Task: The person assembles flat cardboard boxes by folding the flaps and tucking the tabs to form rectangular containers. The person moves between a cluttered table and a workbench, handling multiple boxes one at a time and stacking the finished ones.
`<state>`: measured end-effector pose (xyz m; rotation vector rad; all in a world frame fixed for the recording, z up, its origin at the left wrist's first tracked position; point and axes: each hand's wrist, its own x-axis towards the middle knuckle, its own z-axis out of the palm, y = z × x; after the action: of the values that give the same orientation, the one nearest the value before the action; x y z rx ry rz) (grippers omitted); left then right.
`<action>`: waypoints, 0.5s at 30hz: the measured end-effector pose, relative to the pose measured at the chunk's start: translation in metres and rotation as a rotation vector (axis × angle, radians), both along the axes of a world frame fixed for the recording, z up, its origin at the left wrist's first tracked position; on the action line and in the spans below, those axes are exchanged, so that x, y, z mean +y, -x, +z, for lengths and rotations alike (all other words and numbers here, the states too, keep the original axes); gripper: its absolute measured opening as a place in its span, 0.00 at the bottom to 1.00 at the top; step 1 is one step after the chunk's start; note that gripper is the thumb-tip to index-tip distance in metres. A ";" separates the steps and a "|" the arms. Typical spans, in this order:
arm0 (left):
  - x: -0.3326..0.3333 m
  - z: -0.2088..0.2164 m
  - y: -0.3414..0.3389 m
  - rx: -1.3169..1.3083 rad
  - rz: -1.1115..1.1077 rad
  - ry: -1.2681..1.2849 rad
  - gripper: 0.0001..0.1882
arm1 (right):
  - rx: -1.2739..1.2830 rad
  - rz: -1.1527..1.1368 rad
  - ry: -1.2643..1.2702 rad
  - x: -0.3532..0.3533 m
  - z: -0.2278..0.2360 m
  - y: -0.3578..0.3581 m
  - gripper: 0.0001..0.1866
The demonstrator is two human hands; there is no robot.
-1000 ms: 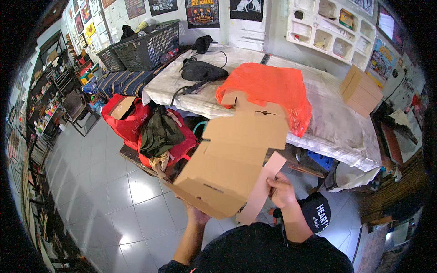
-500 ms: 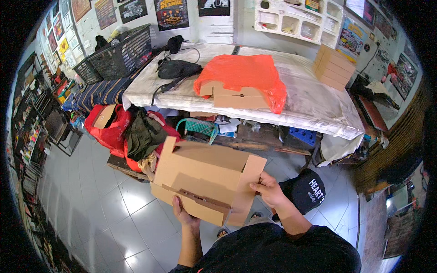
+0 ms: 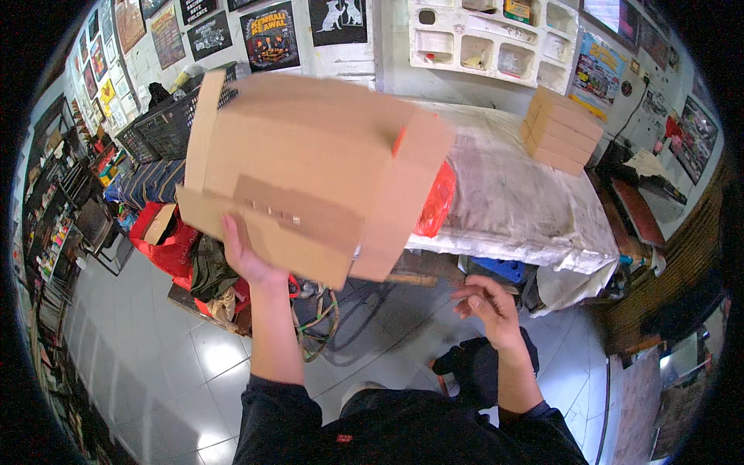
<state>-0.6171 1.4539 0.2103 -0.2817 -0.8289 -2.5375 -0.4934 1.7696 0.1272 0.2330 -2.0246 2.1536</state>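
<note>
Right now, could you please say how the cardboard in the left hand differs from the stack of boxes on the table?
The cardboard has flaps sticking out, while the stack of boxes looks closed. The cardboard is tilted in the left hand; the stack rests on the table. The cardboard looks like one piece; the stack has several layers. Both are brown.

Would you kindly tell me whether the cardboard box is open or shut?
Open: the cardboard box has its side flaps sticking outward.
</note>
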 end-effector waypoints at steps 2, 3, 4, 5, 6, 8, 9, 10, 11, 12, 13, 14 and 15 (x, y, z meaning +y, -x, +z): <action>0.016 0.022 0.040 0.106 -0.038 -0.015 0.30 | 0.019 -0.018 -0.091 0.016 0.016 0.028 0.19; 0.026 0.031 0.059 0.121 -0.074 -0.024 0.30 | 0.052 -0.022 -0.092 0.021 0.023 0.044 0.20; 0.038 0.038 0.082 0.140 -0.119 -0.069 0.29 | 0.087 -0.028 -0.090 0.024 0.028 0.061 0.20; 0.048 0.042 0.104 0.157 -0.158 -0.112 0.28 | 0.119 -0.028 -0.087 0.026 0.033 0.080 0.21; 0.057 0.045 0.125 0.174 -0.195 -0.154 0.28 | 0.198 -0.057 -0.240 0.030 0.037 0.103 0.25; 0.081 0.039 0.159 0.070 -0.145 -0.072 0.30 | 0.237 -0.177 -0.387 0.025 0.048 0.151 0.31; 0.096 0.028 0.174 0.010 -0.130 -0.039 0.32 | 0.383 -0.298 -0.566 0.024 0.054 0.180 0.35; 0.105 0.014 0.181 -0.067 -0.150 0.003 0.33 | 0.531 -0.403 -0.744 0.020 0.062 0.206 0.38; 0.119 0.001 0.194 -0.120 -0.188 0.028 0.34 | 0.572 -0.386 -0.860 0.022 0.068 0.234 0.38; 0.126 -0.013 0.204 -0.168 -0.284 0.041 0.36 | 0.614 -0.364 -0.975 0.022 0.069 0.262 0.38; 0.136 -0.032 0.213 -0.221 -0.394 0.049 0.38 | 0.643 -0.345 -1.101 0.030 0.066 0.287 0.38; 0.134 -0.051 0.223 -0.389 -0.474 0.108 0.38 | 0.619 -0.214 -1.113 0.036 0.054 0.312 0.37; 0.128 -0.067 0.231 -0.557 -0.554 0.164 0.39 | 0.593 -0.081 -1.120 0.046 0.041 0.335 0.35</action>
<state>-0.8477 1.5821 0.1433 0.1927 -1.3179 -3.1293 -0.8288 1.8153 0.1683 0.7745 -2.4681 0.5495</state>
